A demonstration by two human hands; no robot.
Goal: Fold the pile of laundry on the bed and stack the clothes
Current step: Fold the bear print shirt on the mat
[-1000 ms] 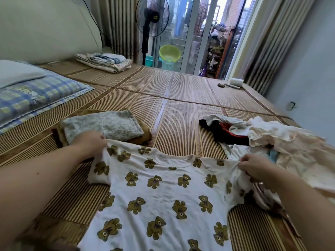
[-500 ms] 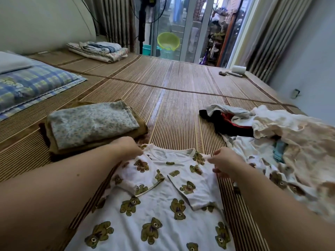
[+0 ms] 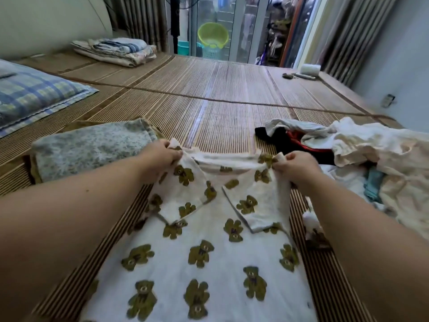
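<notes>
While the bear-print T-shirt (image 3: 209, 263) lies flat before me, my left hand (image 3: 160, 156) and right hand (image 3: 294, 165) pinch its shoulders.

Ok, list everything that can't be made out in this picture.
Head view:
- Shirt: hem cut off by the bottom edge.
- Unfolded pile: runs off the right edge; overlapping clothes hide the count.
- Folded stack: lower pieces covered by the grey top piece and the left arm.
- Dark bits by the white roll: too small to identify.
</notes>
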